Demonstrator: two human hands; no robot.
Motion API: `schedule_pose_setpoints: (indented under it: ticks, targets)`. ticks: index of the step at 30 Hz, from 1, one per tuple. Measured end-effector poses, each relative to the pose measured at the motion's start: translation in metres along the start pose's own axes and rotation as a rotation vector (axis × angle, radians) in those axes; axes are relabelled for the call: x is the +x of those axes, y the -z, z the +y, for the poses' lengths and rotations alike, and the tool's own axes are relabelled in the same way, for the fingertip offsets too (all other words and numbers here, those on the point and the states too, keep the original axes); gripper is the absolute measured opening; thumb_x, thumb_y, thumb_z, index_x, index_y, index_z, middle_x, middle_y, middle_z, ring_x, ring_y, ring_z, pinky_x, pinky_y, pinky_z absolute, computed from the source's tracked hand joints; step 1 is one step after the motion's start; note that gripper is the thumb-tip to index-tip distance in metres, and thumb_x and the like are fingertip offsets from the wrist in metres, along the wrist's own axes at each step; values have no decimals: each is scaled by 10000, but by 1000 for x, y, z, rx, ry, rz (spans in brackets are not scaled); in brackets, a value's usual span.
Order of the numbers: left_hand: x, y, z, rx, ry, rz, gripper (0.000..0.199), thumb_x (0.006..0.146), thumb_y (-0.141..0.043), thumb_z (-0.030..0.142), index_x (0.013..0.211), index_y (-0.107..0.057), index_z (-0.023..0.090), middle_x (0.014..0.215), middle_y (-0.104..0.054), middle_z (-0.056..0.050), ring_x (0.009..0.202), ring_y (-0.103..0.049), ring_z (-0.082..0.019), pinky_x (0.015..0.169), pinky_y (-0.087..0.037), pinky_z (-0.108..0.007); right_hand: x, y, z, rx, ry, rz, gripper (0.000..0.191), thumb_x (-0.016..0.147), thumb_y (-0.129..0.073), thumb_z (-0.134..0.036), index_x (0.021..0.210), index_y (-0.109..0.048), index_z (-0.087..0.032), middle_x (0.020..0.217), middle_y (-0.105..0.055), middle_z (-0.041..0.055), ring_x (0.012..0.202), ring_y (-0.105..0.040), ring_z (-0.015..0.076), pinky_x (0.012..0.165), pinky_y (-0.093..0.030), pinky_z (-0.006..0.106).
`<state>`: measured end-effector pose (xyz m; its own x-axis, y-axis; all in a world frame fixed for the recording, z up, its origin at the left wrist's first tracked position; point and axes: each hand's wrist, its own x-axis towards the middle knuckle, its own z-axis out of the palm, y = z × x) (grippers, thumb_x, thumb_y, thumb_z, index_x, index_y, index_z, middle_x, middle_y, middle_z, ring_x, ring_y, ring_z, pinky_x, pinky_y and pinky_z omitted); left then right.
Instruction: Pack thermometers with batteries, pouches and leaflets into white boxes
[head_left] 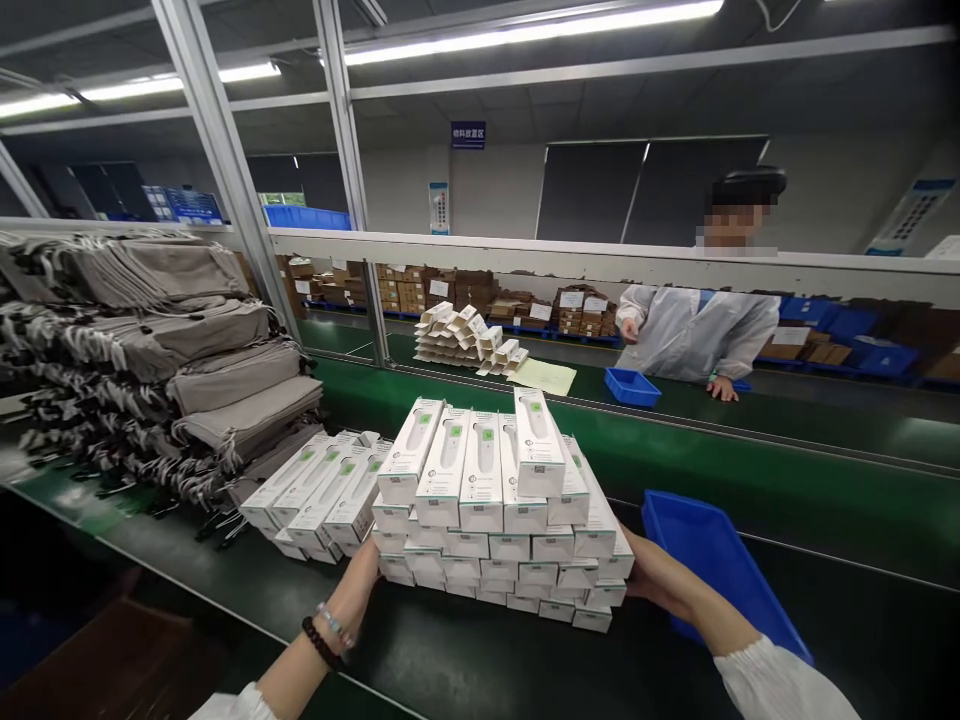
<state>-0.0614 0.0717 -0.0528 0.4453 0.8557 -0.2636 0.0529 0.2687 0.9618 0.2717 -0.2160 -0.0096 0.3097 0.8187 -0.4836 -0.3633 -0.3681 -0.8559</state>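
A stack of white thermometer boxes [480,545] stands in several layers on the dark green work surface, with one box [538,440] lying tilted on top. Each top face shows a pictured device with a green display. My left hand [364,578] presses against the stack's lower left side, its fingers mostly hidden behind the boxes. On the opposite side my right hand [651,572] is against the lower right end, fingers also largely hidden. Between them the two hands hold the stack. A smaller group of the same boxes [322,490] lies to the left of it.
Piled grey drawstring pouches [225,340] fill the left side. A blue tray [720,560] lies by my right forearm. Across the green belt [720,455] are open white boxes [457,340], a yellowish sheet [544,376], a small blue bin [631,387] and a co-worker [694,325]. Metal posts [349,150] stand ahead.
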Motion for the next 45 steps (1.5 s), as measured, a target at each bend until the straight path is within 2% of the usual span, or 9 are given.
schedule_pose_setpoints:
  ticks: [11, 17, 24, 28, 32, 37, 39, 43, 45]
  targets:
    - [-56, 18, -22, -209, 14, 195, 652, 1020, -301, 559, 1541, -311, 167, 1650, -270, -80, 1512, -271, -227, 1289, -151, -395, 4, -28, 30, 215, 18, 21, 635, 966, -456, -655, 1443, -516, -240, 1331, -657, 82, 1263, -576, 278, 1018, -501, 385]
    - [-80, 30, -45, -35, -83, 172, 697, 947, -434, 660, 1512, -368, 257, 1607, -363, -40, 1485, -328, -256, 1279, -202, -415, -1, -53, 48, 180, 176, 159, 691, 876, -598, -670, 1443, -518, -284, 1433, -583, 49, 1309, -534, 293, 1026, -506, 389]
    - [-71, 23, -36, -42, -142, 156, 628, 946, -500, 603, 1500, -356, 345, 1634, -306, 4, 1504, -293, -243, 1268, -240, -386, 4, -69, 50, 120, 243, 141, 762, 884, -448, -778, 1445, -504, -264, 1483, -530, 67, 1368, -491, 281, 1127, -431, 435]
    - [-84, 20, -34, 32, -211, 269, 519, 932, -536, 574, 1380, -445, 328, 1564, -387, -30, 1449, -379, -294, 1242, -286, -482, -11, -74, 51, -270, 604, 536, 581, 952, -460, -645, 1381, -538, -261, 1501, -486, 90, 1405, -426, 301, 1175, -346, 528]
    - [-114, -6, -36, 264, -488, 357, 363, 939, -552, 484, 1235, -537, 275, 1333, -544, -79, 1270, -531, -306, 1099, -455, -459, -29, -87, 50, -651, 1078, 764, 333, 985, -540, -364, 1308, -548, -286, 1429, -509, 97, 1363, -463, 289, 1142, -395, 515]
    - [-142, -73, -22, 567, -805, -263, 227, 983, -474, 228, 1166, -609, 236, 1029, -669, -75, 838, -673, -180, 708, -568, -266, -26, -103, 37, -815, 1074, 694, 514, 974, -570, -317, 1463, -412, -320, 1550, -356, 105, 1429, -374, 327, 1118, -430, 538]
    - [-143, -100, -11, 681, -957, -371, 303, 973, -460, 148, 1247, -569, 219, 908, -684, -50, 680, -648, -141, 599, -522, -236, -24, -105, 26, -859, 1048, 639, 531, 977, -559, -318, 1485, -405, -340, 1588, -308, 87, 1455, -335, 333, 1145, -398, 561]
    - [-127, -136, 10, 858, -1378, -235, 349, 936, -530, 57, 1267, -563, 163, 646, -643, 21, 501, -577, -122, 497, -407, -257, -23, -102, 4, -842, 936, 463, 479, 993, -525, -348, 1469, -462, -344, 1601, -318, 61, 1441, -382, 298, 1151, -415, 521]
    - [-114, -143, 17, 934, -1454, -155, 301, 936, -556, 65, 1220, -594, 154, 603, -633, 34, 484, -583, -127, 484, -385, -272, -23, -99, -5, -803, 929, 423, 438, 1002, -514, -359, 1439, -508, -328, 1564, -391, 65, 1420, -421, 274, 1146, -431, 481]
